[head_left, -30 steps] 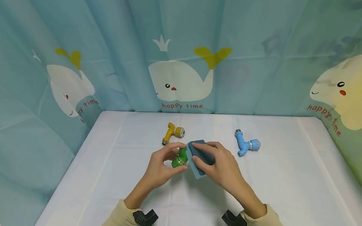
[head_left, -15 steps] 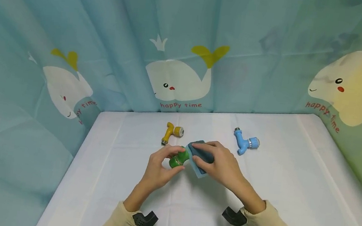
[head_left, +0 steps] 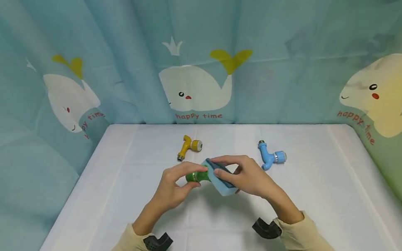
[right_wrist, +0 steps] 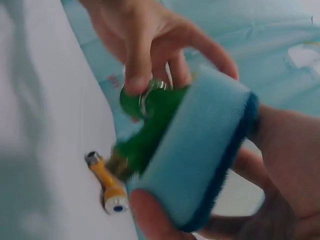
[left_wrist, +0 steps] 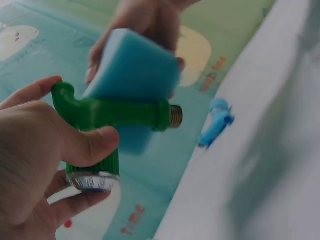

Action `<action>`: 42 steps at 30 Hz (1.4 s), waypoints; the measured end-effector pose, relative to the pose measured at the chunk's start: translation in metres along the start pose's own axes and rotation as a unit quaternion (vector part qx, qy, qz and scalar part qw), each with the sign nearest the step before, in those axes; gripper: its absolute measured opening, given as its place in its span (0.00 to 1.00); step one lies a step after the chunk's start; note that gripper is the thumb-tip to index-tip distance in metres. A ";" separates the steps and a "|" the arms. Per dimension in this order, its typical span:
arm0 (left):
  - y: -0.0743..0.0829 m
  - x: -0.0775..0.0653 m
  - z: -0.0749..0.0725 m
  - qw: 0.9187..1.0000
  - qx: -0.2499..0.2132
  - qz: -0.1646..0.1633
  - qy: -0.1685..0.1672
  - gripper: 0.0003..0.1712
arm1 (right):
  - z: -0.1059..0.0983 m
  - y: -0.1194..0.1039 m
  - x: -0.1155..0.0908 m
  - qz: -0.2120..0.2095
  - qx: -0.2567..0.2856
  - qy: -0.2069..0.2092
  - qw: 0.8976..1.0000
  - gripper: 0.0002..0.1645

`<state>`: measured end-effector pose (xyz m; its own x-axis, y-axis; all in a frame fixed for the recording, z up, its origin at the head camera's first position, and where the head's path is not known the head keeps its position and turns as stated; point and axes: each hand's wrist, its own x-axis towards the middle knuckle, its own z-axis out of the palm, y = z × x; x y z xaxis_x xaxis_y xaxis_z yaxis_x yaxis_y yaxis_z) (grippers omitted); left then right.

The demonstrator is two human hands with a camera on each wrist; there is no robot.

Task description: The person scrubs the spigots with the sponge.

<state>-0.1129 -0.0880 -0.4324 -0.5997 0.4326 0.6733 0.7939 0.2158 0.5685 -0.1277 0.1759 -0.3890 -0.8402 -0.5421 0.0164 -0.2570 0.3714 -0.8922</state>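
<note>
Since the earlier frame, the sponge (head_left: 222, 187) has tipped in the right hand (head_left: 251, 177), so the head view shows more of its pale blue side and less of its dark scouring layer (head_left: 220, 173). Meanwhile the green tap (head_left: 200, 176) has swung closer to level, its knob end toward the left of the frame. Both sit at the centre of the head view, held above the white table (head_left: 126, 208).

With this turn, the pale face lies along the tap's body and appears to touch it in both wrist views; I judge that a different stretch of the tap now meets the sponge, as rubbing would require. Blur in the right wrist view hides how firmly they press.

The left hand (head_left: 172, 185) is partly closed round the tap: its thumb crosses the body near the knob, a forefinger reaches the spout's curved end, and other fingers support the knob from below. The threaded metal end (left_wrist: 176, 116) sticks out free, toward the right of the left wrist view. The right hand is bent round the sponge, thumb and fingers gripping its edges.

Just above the hands, the yellow tap (head_left: 186, 146) lies at centre left and the blue tap (head_left: 268, 157) farther right, neither one touched.
</note>
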 end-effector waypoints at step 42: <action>0.014 0.011 -0.002 0.864 -0.357 -0.277 0.224 0.42 | 0.027 0.013 0.007 -0.113 0.147 0.277 0.943 0.28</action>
<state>-0.1085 -0.0818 -0.4162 -0.9731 0.0201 0.2297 0.2047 -0.3831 0.9008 -0.1244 0.1563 -0.4128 -0.9209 -0.0758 0.3823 -0.3849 0.0238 -0.9226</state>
